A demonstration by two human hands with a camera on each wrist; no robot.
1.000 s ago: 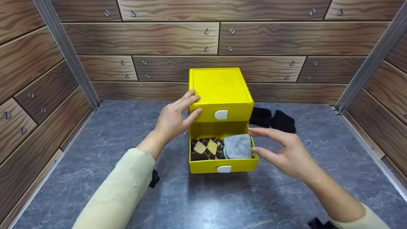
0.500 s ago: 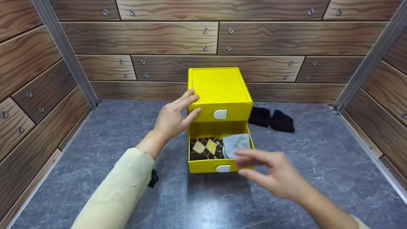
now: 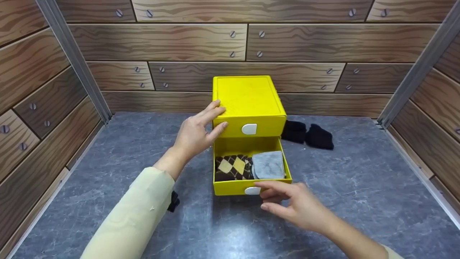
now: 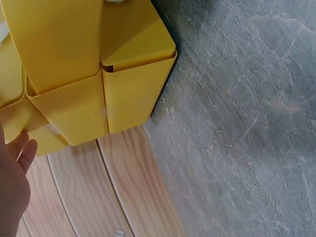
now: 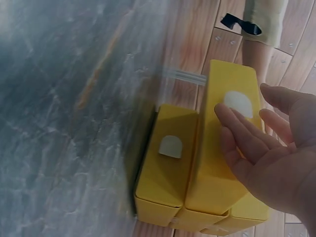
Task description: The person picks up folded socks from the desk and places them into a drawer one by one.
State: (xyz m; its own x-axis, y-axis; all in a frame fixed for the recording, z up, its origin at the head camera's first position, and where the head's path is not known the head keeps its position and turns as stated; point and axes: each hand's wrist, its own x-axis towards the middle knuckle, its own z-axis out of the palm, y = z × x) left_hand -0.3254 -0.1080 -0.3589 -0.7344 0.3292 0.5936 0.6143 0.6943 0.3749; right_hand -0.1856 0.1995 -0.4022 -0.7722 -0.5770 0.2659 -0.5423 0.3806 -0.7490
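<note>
Since a second ago the right hand [image 3: 294, 207] has dropped from beside the open lower drawer [image 3: 251, 187] to its front panel; it now sits just before the white tab handle [image 3: 252, 190], fingers loosely extended and holding nothing, the fingertips at or very near the tab, though contact cannot be told for certain; the left hand [image 3: 196, 135] has stayed put, its straight fingers resting against the left front corner of the yellow drawer box [image 3: 248, 97], palm relaxed and empty; the lower drawer remains pulled out, with an argyle sock [image 3: 231, 167] on its left side and a grey sock [image 3: 268, 165] on its right, the two touching; the upper drawer [image 3: 251, 126] is pushed in; the box stands near the back of the grey marble tabletop [image 3: 359, 180]; two black socks [image 3: 309, 136] lie on the tabletop just to the right of the box.
</note>
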